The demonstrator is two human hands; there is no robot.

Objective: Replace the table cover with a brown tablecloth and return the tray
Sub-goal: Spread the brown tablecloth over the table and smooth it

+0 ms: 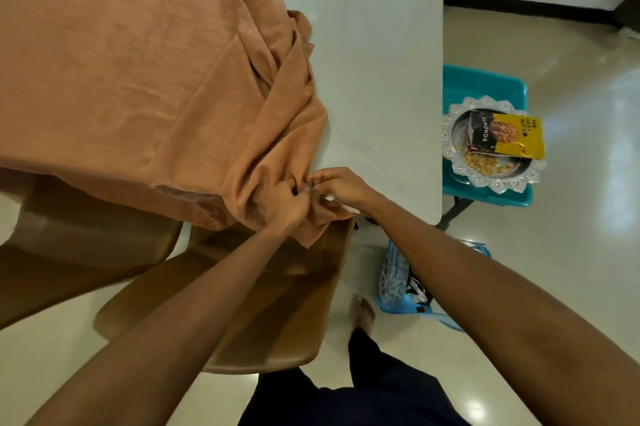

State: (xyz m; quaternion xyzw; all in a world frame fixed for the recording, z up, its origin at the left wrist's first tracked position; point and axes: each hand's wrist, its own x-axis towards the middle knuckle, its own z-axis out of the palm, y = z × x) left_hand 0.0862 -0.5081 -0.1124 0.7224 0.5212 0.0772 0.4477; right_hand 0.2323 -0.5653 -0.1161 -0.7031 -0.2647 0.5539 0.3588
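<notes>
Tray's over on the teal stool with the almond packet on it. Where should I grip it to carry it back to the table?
Grip the silver tray by its scalloped rim on two opposite bare sides, hands coming in low and level. It holds loose snacks and the almond packet overhangs its right edge, so keep it flat.

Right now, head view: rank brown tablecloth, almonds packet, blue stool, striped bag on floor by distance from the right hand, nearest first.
1. brown tablecloth: pinched in the right hand, at the table's near edge.
2. striped bag: on the floor, below the right forearm.
3. almonds packet and blue stool: off to the right beyond the table edge; too close to call.
</notes>
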